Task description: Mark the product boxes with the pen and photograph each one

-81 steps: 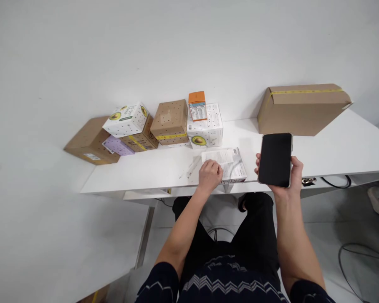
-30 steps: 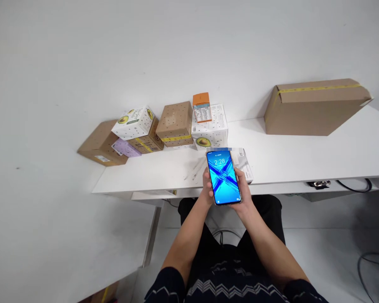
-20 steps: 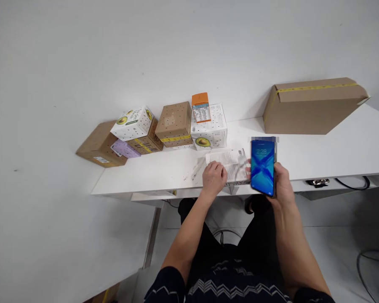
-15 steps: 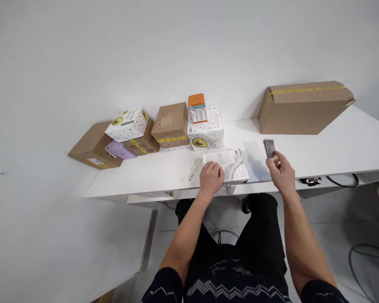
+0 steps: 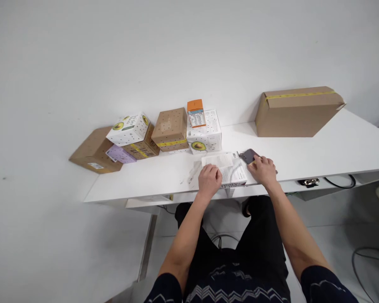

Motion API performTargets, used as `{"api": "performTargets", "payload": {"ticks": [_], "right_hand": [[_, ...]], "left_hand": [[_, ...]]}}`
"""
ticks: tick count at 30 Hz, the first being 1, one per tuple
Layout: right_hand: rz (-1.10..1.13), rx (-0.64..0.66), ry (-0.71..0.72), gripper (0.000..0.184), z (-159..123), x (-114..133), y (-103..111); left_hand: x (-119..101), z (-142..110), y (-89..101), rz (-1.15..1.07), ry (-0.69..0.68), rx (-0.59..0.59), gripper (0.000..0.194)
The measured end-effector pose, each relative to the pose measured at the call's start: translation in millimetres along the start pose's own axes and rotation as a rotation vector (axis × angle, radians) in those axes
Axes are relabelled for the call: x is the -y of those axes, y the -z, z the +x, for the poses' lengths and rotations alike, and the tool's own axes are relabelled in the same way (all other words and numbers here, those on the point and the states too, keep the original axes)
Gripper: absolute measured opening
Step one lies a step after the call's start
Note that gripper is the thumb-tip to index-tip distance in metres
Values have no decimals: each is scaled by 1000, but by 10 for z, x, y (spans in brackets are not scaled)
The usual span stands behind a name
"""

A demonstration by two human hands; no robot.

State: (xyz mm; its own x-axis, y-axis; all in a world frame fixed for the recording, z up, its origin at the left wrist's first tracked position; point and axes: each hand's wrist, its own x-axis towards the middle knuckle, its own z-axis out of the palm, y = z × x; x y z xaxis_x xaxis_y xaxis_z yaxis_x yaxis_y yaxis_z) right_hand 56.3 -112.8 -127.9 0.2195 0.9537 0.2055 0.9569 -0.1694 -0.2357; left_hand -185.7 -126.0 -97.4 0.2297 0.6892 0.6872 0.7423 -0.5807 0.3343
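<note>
My left hand (image 5: 209, 180) rests with curled fingers on the near left part of a flat white printed package (image 5: 228, 167) at the front edge of the white table (image 5: 318, 147). My right hand (image 5: 263, 170) lies over a dark phone (image 5: 248, 155) that is down on the table just right of the package; only the phone's far end shows past my fingers. Both forearms reach up from my lap.
Along the wall stand several small boxes: a brown one (image 5: 92, 150), a purple one (image 5: 119, 154), two white avocado-print boxes (image 5: 129, 127) (image 5: 205, 135), a perforated brown box (image 5: 171, 128) and an orange carton (image 5: 196, 112). A large cardboard box (image 5: 298, 111) sits at the right. Cables hang under the table.
My right hand held the phone up with its screen lit, swung it to the right, then lowered it onto the table beside the package. My left hand stayed on the package.
</note>
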Motion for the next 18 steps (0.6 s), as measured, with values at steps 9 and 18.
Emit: {"api": "performTargets", "payload": {"ticks": [9,18], "right_hand": [[328,111,64,47,-529,395,453],[922,123,-95,50,-742,718,399]], "left_hand": [[224,-294,337,-184,700,126,43],[-2,-452,384,-592,864,43,48]]}}
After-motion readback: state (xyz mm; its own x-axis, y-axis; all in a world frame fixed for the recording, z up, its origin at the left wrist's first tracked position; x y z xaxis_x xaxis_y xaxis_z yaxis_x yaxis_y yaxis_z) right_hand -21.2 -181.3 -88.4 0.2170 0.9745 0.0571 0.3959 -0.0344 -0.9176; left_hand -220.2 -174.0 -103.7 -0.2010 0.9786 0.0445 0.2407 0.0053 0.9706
